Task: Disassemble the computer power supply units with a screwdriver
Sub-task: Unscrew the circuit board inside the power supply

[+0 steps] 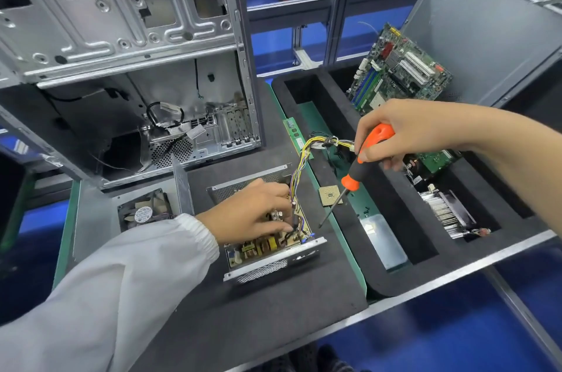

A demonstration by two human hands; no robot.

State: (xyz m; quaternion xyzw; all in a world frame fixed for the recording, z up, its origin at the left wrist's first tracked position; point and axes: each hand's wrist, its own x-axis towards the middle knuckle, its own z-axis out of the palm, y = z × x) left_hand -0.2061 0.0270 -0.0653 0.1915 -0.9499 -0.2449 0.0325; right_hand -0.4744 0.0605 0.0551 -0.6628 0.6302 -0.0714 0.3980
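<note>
Dark foam matting covers your bench (273,326), the opened power supply unit (267,237) at its middle.
Your left hand (258,213) reaches into its circuit board, fingers curled among the parts; your right hand (404,134) holds the orange-handled screwdriver (355,170) in a closed grip, tip hanging just beside the unit. Behind stands an empty computer case (137,67).

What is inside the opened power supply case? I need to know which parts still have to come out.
Inside the power supply case sits a circuit board with coils and capacitors, and a wire bundle leading out. The left hand covers the board's middle, so screws there cannot be seen.
</note>
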